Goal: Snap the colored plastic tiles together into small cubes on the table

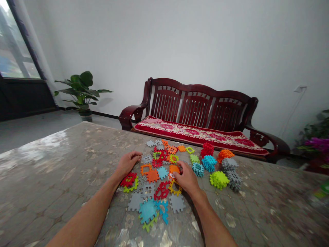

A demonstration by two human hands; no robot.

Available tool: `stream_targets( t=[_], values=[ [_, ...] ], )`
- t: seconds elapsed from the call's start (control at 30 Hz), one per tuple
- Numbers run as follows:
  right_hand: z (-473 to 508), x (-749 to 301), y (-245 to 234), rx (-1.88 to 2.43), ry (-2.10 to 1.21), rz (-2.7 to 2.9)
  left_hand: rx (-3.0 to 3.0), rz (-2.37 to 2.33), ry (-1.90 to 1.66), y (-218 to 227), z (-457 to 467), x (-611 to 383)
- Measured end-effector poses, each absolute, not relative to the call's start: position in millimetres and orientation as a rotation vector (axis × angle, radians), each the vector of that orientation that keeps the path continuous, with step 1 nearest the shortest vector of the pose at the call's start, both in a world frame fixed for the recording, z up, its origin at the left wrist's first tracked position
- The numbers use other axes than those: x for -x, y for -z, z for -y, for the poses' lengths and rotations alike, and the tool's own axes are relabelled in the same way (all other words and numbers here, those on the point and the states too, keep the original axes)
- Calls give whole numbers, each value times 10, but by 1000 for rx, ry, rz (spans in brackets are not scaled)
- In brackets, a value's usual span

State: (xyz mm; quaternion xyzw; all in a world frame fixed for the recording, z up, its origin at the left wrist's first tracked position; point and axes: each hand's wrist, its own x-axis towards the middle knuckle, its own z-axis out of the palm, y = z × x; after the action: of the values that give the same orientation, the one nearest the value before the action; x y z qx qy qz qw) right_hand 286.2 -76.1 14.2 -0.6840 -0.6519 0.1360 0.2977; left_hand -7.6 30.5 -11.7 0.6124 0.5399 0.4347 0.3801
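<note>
My left hand (129, 164) rests at the left edge of a spread of interlocking plastic puzzle tiles, fingers stretched out and holding nothing. Close by it are a grey window tile (147, 159) and a red tile (129, 179) lying over a lime one. At the right side of the spread, my right hand (187, 177) has its thumb and fingers at opposite edges of an orange tile (174, 169). A yellow frame tile (175, 187) lies just below that hand. Nearer to me are a light blue tile (148, 210) and a grey tile (177, 203).
Stacks sorted by colour stand to the right: red (207, 150), blue (209, 163), orange (225, 155), lime (219, 180) and grey (234, 180). A patterned cloth (64, 188) covers the table. Behind it is a wooden bench (195, 106); a potted plant (81, 90) stands left.
</note>
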Motion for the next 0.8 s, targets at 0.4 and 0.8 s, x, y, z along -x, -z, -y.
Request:
stream_targets(
  t=[0.4, 0.8],
  values=[
    [750, -2875, -114, 1785, -334, 1775, -1554, -1402, -1107, 102, -300, 74],
    [745, -2892, 7, 1579, -415, 1521, -1556, -1395, -1098, 95, -296, 69]
  ],
)
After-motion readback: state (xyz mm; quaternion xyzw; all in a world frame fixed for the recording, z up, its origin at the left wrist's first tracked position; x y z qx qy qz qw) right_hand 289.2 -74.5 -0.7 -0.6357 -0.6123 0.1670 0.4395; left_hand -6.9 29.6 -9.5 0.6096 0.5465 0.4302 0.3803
